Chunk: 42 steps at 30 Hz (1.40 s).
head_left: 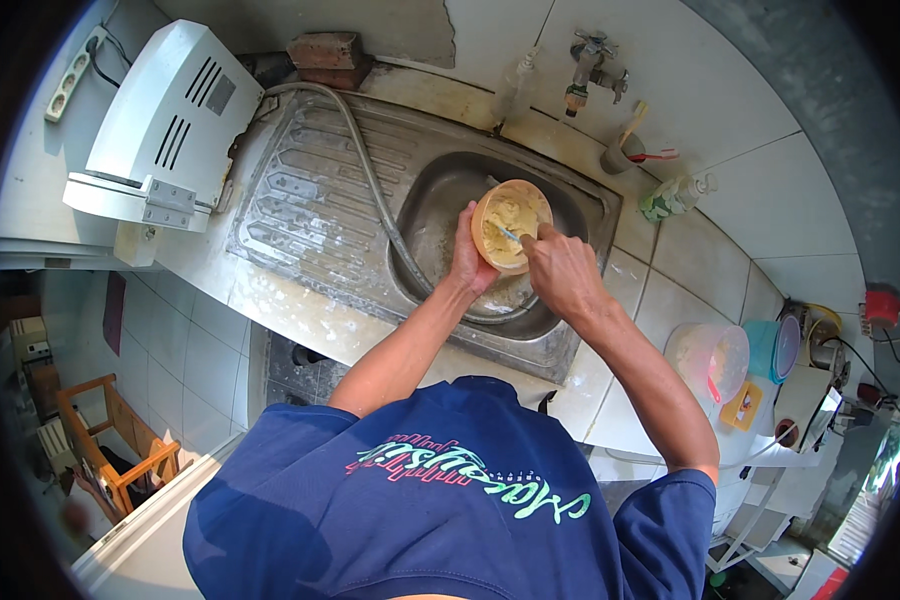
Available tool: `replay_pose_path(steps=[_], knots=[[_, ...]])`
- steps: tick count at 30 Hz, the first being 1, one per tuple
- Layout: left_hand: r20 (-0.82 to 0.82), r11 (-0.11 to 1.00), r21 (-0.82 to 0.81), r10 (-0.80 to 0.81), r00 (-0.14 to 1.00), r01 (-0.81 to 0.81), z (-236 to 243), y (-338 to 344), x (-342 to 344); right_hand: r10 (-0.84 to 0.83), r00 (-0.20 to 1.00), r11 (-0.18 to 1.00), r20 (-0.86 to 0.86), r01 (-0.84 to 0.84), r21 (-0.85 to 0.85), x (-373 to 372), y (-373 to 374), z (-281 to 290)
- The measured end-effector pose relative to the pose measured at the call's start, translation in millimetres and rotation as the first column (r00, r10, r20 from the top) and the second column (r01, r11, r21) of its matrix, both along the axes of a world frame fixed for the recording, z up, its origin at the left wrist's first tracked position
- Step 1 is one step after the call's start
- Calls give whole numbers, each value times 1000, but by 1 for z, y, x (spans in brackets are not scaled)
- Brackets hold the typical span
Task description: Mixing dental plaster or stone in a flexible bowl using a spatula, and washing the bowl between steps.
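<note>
My left hand [472,252] grips an orange plastic bowl [481,222] by its left side, above the basin of a steel sink [570,210]. Inside the bowl lies a thick, pale yellow mixture [515,212]. My right hand [562,268] is closed round a light blue utensil [509,235] whose visible part dips into the mixture. Its working end is buried there, so I cannot tell its exact kind. The bowl is tilted, and its opening shows from above.
A grey hose [372,190] curves across the drainboard [315,190] into the basin. Above the sink is a wall tap [580,85]. A white hinged appliance [170,120] stands left; a pump bottle [675,197], a cup with brushes [622,155] and a pink tub [705,355] stand right.
</note>
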State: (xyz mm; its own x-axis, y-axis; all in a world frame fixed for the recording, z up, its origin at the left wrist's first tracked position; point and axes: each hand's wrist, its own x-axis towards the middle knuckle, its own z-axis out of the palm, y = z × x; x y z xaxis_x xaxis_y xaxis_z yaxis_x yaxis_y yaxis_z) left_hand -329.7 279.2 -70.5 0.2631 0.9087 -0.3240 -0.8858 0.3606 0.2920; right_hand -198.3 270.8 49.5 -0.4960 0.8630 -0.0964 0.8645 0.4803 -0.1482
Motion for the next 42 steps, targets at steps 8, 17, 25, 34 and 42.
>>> replay_pose_path(steps=[8,17,25,34,42], knots=[[-4,998,9,-69,998,70,-1,4,-6,25,997,1000,79,-24,-10,9,-7,-4],[-66,985,0,-170,983,171,-7,3,-17,101,992,993,80,-106,54,28,-6,-5],[-255,992,111,-23,967,53,-11,2,-20,-165,975,984,-152,174,48,35,-6,-14],[-281,986,125,141,949,-109,-14,-2,-8,-862,364,425,-352,142,-894,-3,-25,-9],[-116,998,18,-60,991,63,-9,-9,-5,-206,975,976,-85,211,60,9,-6,-3]])
